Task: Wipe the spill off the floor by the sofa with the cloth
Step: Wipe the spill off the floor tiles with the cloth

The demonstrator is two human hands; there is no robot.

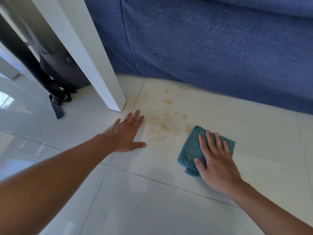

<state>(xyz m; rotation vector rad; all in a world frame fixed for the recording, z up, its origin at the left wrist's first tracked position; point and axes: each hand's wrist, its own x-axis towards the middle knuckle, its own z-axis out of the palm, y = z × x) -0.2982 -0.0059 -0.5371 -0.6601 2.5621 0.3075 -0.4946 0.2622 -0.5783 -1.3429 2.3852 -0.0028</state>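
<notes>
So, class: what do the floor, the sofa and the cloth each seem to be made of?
Floor: glossy pale tile, likely ceramic, given its grout lines and reflections.
Sofa: blue woven fabric with a visible weave and seams.
Cloth: soft teal textile, perhaps microfibre, folded in layers.

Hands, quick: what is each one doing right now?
Left hand: open, fingers spread flat on the floor, holding nothing.
Right hand: open, pressing flat on the folded teal cloth.

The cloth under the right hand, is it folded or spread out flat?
Folded. The teal cloth shows stacked layers along its left edge and near corner, and the right hand rests flat on it.
</notes>
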